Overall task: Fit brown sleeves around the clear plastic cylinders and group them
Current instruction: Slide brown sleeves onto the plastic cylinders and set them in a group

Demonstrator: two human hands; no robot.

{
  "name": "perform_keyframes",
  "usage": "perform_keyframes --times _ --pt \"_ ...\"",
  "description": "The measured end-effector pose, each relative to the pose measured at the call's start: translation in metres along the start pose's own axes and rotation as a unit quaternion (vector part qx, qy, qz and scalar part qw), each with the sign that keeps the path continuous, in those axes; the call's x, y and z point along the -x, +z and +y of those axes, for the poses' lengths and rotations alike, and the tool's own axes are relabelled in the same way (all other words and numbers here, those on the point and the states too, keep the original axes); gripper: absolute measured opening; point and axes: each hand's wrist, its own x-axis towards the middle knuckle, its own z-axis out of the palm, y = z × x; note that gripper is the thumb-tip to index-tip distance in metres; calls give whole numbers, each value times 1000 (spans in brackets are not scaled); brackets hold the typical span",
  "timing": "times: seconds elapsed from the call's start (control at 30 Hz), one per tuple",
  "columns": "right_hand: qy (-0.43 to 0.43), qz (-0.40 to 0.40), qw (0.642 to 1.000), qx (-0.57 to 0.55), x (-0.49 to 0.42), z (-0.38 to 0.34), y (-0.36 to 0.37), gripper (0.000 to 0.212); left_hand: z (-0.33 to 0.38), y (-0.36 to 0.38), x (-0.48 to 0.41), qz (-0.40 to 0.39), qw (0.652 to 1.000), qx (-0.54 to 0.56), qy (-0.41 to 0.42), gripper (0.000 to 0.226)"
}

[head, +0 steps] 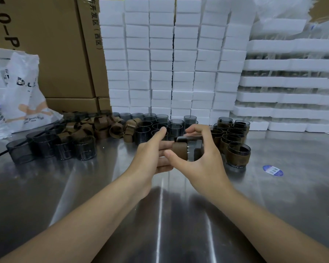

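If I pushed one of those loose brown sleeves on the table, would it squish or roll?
Probably squish: the loose brown sleeves lie bent and flattened in their pile, so they look thin and floppy. It would likely slide easily, since the metal table looks smooth and shiny.

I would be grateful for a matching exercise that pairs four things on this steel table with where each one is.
Things:
1. loose brown sleeves
2. sleeved cylinders
3. partly sleeved cylinder
4. blue sticker

Places:
A. gripped in the right hand, above the table
B. lying flat at the far right
C. heaped left of centre, among bare cylinders
D. grouped upright, right of centre

Pairs: 1-C, 2-D, 3-A, 4-B
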Motion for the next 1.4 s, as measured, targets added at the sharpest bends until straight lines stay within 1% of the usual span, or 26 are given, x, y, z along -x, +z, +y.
perform_keyframes --times 0.07,0.13,0.23,0.27,0.37,0.43,0.5,0.57,0.63,0.7,0.77,0.83,0.93,1.0,1.07,1.1,1.17,1.23,1.33,1.4 --pt "-1 -6 1000 2 2 2 -1 62 2 -1 0 -8 1000 -19 10 55" --pt "-2 -10 1000 -9 2 2 -3 65 5 -1 1 -23 999 -35 30 59" --pt "-9 -16 1000 -20 1 1 -5 66 8 -1 3 -43 996 -58 61 48" --pt "-9 -21 1000 -22 1 1 -6 66 9 -1 4 -52 995 -60 64 48" --pt "-8 -25 999 -41 2 3 -8 67 11 0 6 -68 994 -55 58 66" --pt "-13 -24 999 -46 2 5 -9 69 11 1 8 -62 995 -51 58 70" --pt "-27 -28 999 -35 3 8 -9 69 11 2 9 -59 995 -44 61 65" --pt "-61 -23 998 -7 4 10 -7 71 12 3 11 -60 996 -37 56 64" --pt "-85 -26 996 15 4 9 -6 72 13 3 13 -75 994 -46 59 64" --pt "-94 -45 994 31 5 8 -4 73 16 5 16 -94 991 -63 67 62" --pt "-97 -65 992 41 6 7 -3 73 18 4 16 -100 990 -70 69 62" --pt "-97 -74 992 41 4 8 -3 74 19 2 14 -119 987 -76 76 56" --pt "-56 -88 994 25 -2 9 -8 74 16 1 12 -155 980 -98 77 45" --pt "-31 -86 996 25 -5 13 -12 75 10 3 10 -144 985 -79 62 40" --pt "-7 -78 997 16 -5 18 -14 76 5 6 11 -103 994 -32 32 34" --pt "5 -77 997 11 -5 20 -15 77 4 7 11 -79 997 8 1 34" --pt "11 -82 996 21 -6 23 -15 78 3 7 10 -62 988 118 -72 44" --pt "3 -89 995 34 -6 24 -12 74 2 7 9 -70 971 192 -123 50" --pt "-11 -78 996 41 -5 25 -8 62 1 7 7 -84 963 188 -172 59" --pt "-14 -70 995 70 -5 24 -7 66 0 6 7 -86 961 179 -192 69"
